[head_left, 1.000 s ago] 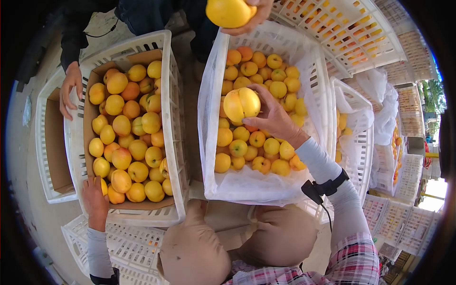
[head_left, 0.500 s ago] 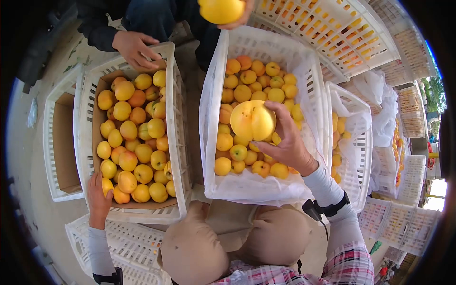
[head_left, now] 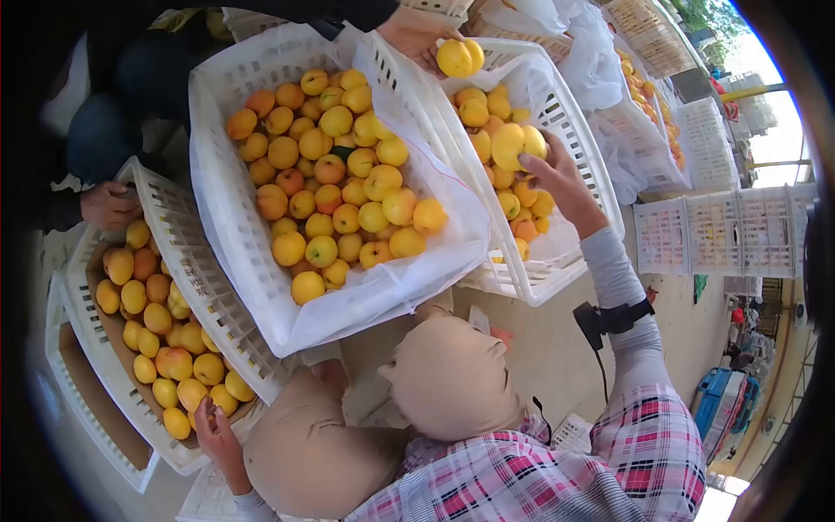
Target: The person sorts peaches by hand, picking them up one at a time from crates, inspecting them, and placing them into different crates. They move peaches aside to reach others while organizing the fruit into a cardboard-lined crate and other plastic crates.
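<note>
My right hand holds a yellow fruit, fingers partly closed around it, over the one-o'clock crate. My left hand, fingers loosely curled, rests at the eight-o'clock crate's near end.

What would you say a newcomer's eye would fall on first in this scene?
Probably the big white-lined crate, left of centre, full of yellow and orange fruit. Next would come the plump yellow fruit in the right hand, over the neighbouring crate, and, just above it in view, another fruit in a co-worker's hand.
</note>
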`<act>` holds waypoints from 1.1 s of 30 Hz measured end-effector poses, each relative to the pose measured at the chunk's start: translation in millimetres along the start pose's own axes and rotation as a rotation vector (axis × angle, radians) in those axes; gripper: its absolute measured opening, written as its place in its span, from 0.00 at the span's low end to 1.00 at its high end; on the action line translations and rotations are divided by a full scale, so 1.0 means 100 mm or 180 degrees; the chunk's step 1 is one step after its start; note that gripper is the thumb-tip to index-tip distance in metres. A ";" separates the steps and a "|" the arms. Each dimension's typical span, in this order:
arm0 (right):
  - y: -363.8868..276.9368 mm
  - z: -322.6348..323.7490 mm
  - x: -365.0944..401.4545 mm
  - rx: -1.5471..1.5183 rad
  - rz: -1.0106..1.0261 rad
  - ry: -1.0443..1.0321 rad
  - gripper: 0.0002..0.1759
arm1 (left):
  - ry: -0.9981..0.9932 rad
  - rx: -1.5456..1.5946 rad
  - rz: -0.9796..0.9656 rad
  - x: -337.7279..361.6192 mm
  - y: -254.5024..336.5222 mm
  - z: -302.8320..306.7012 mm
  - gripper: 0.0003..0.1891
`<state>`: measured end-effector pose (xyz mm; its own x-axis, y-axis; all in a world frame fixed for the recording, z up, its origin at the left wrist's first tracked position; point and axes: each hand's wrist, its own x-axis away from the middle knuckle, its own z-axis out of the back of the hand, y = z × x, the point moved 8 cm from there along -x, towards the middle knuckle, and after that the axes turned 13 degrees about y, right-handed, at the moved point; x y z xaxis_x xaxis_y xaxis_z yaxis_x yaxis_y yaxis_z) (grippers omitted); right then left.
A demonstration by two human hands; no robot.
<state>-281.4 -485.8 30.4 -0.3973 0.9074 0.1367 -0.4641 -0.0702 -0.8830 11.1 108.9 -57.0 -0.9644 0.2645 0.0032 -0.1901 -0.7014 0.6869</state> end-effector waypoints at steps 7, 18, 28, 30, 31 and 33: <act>1.12 0.40 -0.18 0.3117 0.1001 -0.0318 0.38 | 0.0382 -0.0235 -0.0053 -0.16 0.05 0.21 0.14; -0.86 -1.71 0.06 0.2080 0.2186 -0.1379 0.20 | 0.0516 -0.0363 -0.0193 -0.10 0.00 0.20 0.11; -0.14 -2.38 -0.34 0.4072 0.3137 -0.2016 0.18 | 0.0508 -0.0528 -0.0166 -0.12 0.01 0.19 0.10; 0.00 -2.34 -0.30 0.3362 0.1947 -0.2328 0.24 | 0.0517 -0.0530 -0.0212 -0.11 0.01 0.19 0.10; 0.05 -2.37 -0.21 0.3374 0.1933 -0.2344 0.24 | 0.0556 -0.0540 -0.0300 -0.11 0.04 0.20 0.10; 0.32 -2.44 0.02 0.4299 0.2059 -0.2595 0.33 | 0.0549 -0.0538 -0.0261 -0.11 0.04 0.19 0.10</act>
<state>-104.0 -385.3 -106.6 -0.8496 0.1904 0.4918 -0.1967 -0.9797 0.0394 24.6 115.8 -40.9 -0.9588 0.2184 -0.1816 -0.2831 -0.7868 0.5485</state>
